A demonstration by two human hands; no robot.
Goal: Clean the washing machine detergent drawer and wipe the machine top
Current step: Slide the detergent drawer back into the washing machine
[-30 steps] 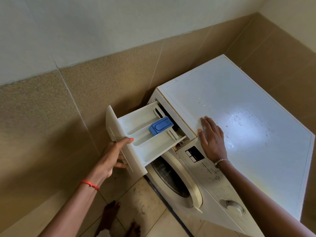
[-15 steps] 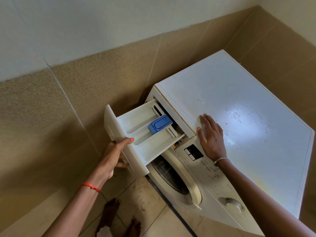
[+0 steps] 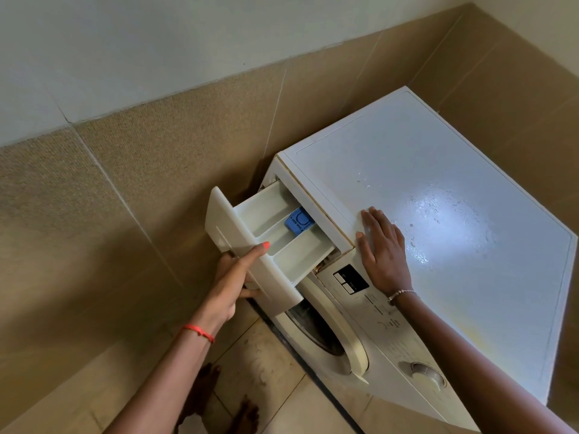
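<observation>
The white detergent drawer (image 3: 266, 223) sticks out of the washing machine's front, with a blue insert (image 3: 298, 221) at its inner end. My left hand (image 3: 239, 274) grips the drawer's front panel, thumb over the top edge and fingers underneath. My right hand (image 3: 383, 249) rests flat on the front left corner of the white machine top (image 3: 438, 189), fingers straight. The top shows wet, shiny spots near the middle.
Tan tiled walls close in on the left and behind the machine. The round door (image 3: 332, 333), a control panel (image 3: 351, 278) and a dial (image 3: 427, 374) face me. My bare feet (image 3: 225, 402) stand on the tiled floor below.
The drawer has slid further into the machine, hiding part of the blue insert. My left hand stayed on its front panel and my right hand stayed flat on the top.
</observation>
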